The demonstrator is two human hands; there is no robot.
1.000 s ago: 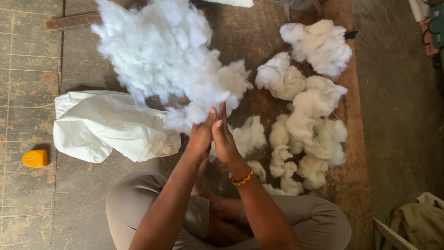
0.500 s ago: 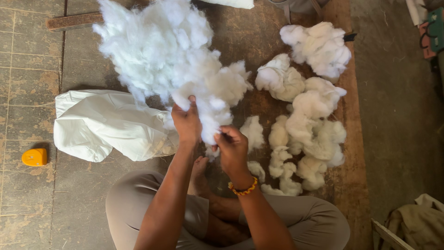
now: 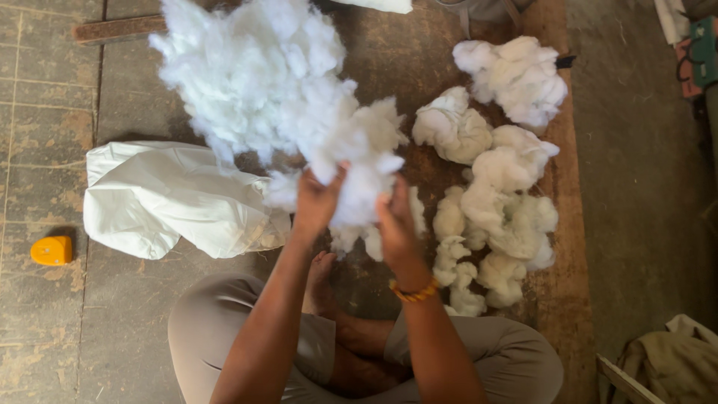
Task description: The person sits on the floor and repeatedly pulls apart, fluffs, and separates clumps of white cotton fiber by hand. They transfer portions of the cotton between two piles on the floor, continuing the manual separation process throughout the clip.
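White cloth sack (image 3: 172, 202), small orange object (image 3: 51, 251), wooden plank (image 3: 120, 28), crumpled khaki cloth (image 3: 673, 352).

Fibre mass (image 3: 262, 82) between sack (image 3: 172, 198) at left and clumps (image 3: 501, 187) at right.

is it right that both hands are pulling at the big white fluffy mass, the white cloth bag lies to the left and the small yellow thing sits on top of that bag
Not quite. In the head view the small yellow thing sits on the floor, left of the white cloth bag and apart from it. The rest holds: the left hand and right hand both grip the white fluffy mass, and the bag lies to the left.
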